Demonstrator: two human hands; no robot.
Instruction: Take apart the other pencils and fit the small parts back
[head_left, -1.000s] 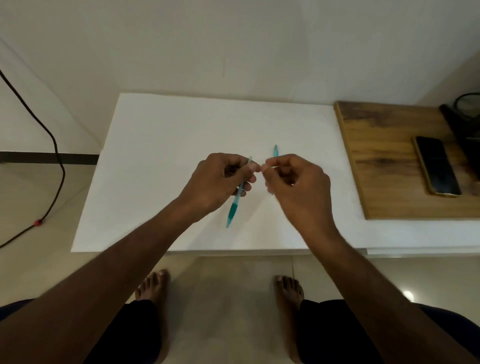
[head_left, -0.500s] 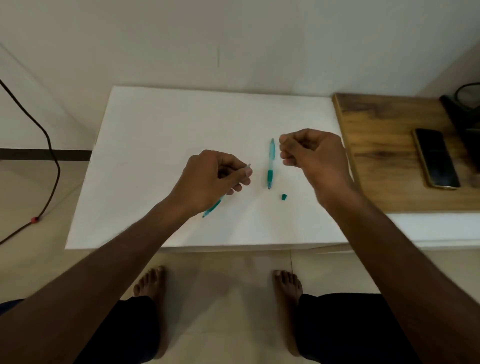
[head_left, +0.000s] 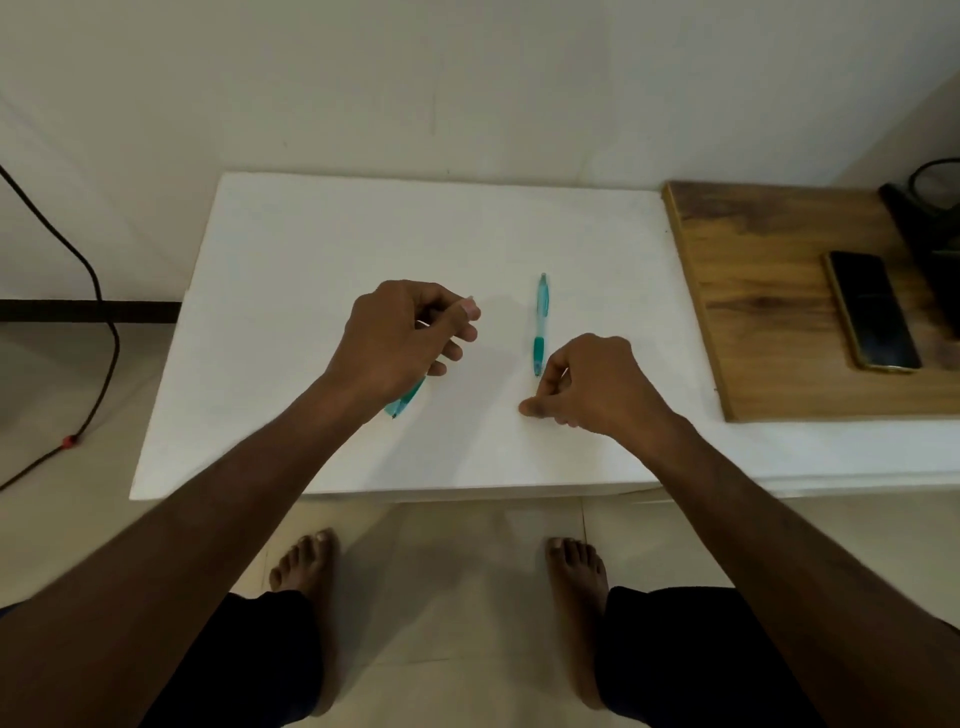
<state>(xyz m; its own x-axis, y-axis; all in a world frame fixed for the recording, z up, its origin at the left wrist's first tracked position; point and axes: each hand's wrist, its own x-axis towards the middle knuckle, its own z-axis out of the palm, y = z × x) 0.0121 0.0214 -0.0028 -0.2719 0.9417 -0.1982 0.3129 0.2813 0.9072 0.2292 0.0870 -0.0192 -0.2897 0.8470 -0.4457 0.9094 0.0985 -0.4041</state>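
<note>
So the left hand (head_left: 402, 338) has its grip curled around a teal pen (head_left: 407, 400), but most of the pen is buried under the palm and fingers. All you really get is the lower end poking out below the hand, plus a pale sliver of the top near the thumb and forefinger. It's held at a slant just above the white tabletop (head_left: 291, 291).

The right hand (head_left: 587, 387) is down low on the tabletop with thumb and forefinger pinched together, just past the near tip of a second pen (head_left: 540, 325) that lies flat, pointing away from the person. Whether there's something tiny in that pinch I honestly can't tell, the fingertips cover whatever's there. It isn't touching the second pen as far as I can see, just right beside its tip.

Off to the right there's a wooden board (head_left: 753, 291) with a dark phone (head_left: 871, 310) lying on it. Behind that sits some black thing cut off by the frame edge, can't make it out. A black cable (head_left: 101, 312) runs down the wall on the left. Bare feet on the tiled floor below.
</note>
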